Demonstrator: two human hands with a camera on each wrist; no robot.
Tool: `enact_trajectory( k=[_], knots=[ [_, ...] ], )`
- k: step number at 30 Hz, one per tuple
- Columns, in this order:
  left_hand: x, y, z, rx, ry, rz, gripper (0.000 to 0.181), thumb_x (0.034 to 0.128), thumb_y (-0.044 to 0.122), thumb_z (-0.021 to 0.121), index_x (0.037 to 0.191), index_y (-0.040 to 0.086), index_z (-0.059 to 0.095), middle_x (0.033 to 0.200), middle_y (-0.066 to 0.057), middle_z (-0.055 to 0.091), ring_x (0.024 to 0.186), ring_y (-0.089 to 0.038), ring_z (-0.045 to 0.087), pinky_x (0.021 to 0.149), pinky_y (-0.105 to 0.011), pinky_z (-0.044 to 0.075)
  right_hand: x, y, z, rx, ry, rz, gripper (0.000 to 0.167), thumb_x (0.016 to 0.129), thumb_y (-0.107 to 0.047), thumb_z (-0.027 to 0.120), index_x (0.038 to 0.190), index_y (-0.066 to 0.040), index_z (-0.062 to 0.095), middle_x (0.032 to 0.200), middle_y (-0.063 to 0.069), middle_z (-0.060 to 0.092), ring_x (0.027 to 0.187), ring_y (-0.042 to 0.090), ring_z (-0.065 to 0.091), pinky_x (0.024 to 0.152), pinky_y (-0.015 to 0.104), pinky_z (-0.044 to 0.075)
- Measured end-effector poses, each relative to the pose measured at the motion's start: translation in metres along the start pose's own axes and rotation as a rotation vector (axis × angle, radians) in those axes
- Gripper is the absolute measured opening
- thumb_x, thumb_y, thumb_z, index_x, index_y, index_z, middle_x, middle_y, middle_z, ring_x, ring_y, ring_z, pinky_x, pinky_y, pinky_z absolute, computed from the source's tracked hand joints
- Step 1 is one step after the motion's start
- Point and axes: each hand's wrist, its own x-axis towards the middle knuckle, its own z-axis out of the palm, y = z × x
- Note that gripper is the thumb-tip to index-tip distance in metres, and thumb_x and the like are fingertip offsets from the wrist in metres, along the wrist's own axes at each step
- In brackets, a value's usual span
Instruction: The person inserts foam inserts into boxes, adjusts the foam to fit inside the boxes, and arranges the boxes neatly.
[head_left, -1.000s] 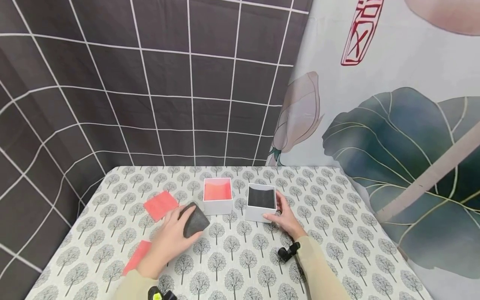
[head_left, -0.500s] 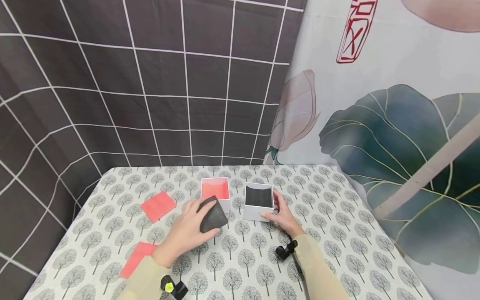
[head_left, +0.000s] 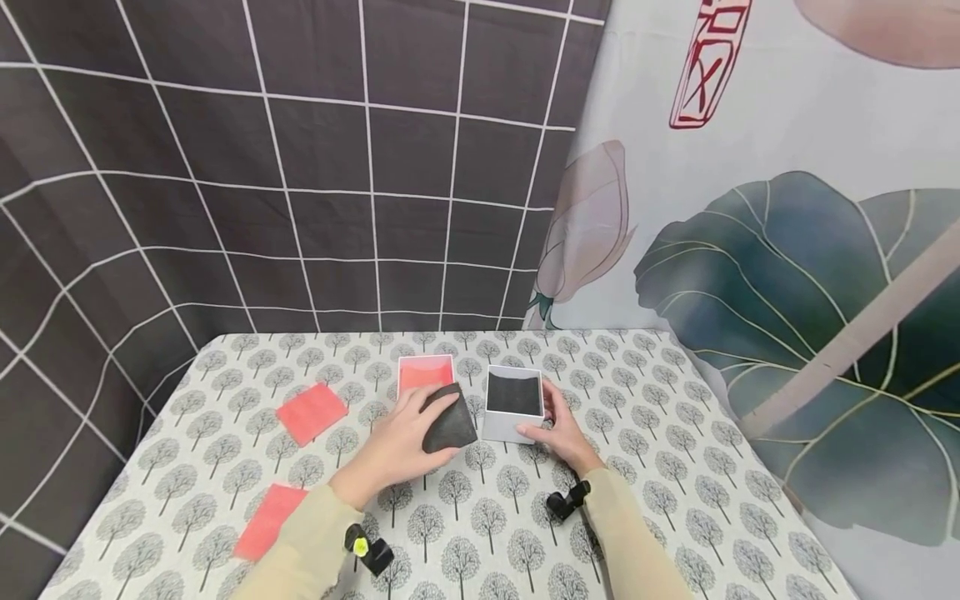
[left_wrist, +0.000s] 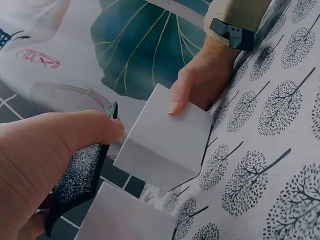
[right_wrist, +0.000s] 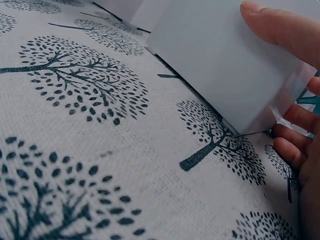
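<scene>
In the head view my left hand point(head_left: 401, 437) pinches a black felt-like square point(head_left: 452, 421) between thumb and fingers, held in the air in front of two white boxes. The left wrist view shows the square point(left_wrist: 80, 172) bent slightly under my thumb. My right hand point(head_left: 564, 429) grips the right side of a white open box point(head_left: 512, 426) that has black material point(head_left: 514, 394) inside. Its thumb lies on the box's front wall, as the right wrist view also shows. The second white box, with red material point(head_left: 424, 372) inside, stands to the left, partly hidden behind my left hand and the square.
Two red squares lie on the tree-patterned tablecloth to the left: one farther back point(head_left: 312, 414), the other red square point(head_left: 270, 521) nearer, beside my left forearm. A dark gridded curtain point(head_left: 300, 167) hangs behind the table point(head_left: 480, 542), and a lotus-printed cloth point(head_left: 750, 275) at the right.
My left hand has carried the black square rightward, past the front of the red-filled box toward the black-filled one. My right hand has kept its grip on the box.
</scene>
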Motion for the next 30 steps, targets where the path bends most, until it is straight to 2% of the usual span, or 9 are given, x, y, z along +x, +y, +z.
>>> enact_trajectory(
  k=[13, 21, 30],
  knots=[
    [0.017, 0.007, 0.009, -0.009, -0.077, 0.054, 0.074, 0.0757, 0.045, 0.071, 0.14, 0.022, 0.043, 0.142, -0.006, 0.037, 0.123, -0.023, 0.038, 0.08, -0.044, 0.052, -0.006, 0.003, 0.0, 0.013, -0.007, 0.027, 0.094, 0.072, -0.009, 0.079, 0.146, -0.011, 0.021, 0.131, 0.016, 0.043, 0.105, 0.025, 0.047, 0.094, 0.038, 0.038],
    [0.038, 0.009, 0.012, -0.032, -0.084, 0.132, 0.071, 0.0769, 0.044, 0.069, 0.139, 0.02, 0.045, 0.142, -0.006, 0.036, 0.124, -0.024, 0.036, 0.087, -0.041, 0.049, -0.006, 0.001, 0.0, 0.001, -0.009, 0.032, 0.094, 0.074, -0.012, 0.078, 0.147, -0.012, 0.02, 0.133, 0.017, 0.042, 0.107, 0.029, 0.045, 0.091, 0.037, 0.04],
    [0.063, 0.013, 0.017, -0.009, -0.154, 0.175, 0.069, 0.078, 0.043, 0.069, 0.138, 0.02, 0.044, 0.142, -0.008, 0.037, 0.124, -0.022, 0.036, 0.091, -0.04, 0.047, -0.002, -0.002, 0.001, -0.007, -0.016, -0.002, 0.092, 0.075, -0.01, 0.076, 0.147, -0.01, 0.018, 0.132, 0.018, 0.042, 0.103, 0.026, 0.045, 0.087, 0.036, 0.041]
  ],
)
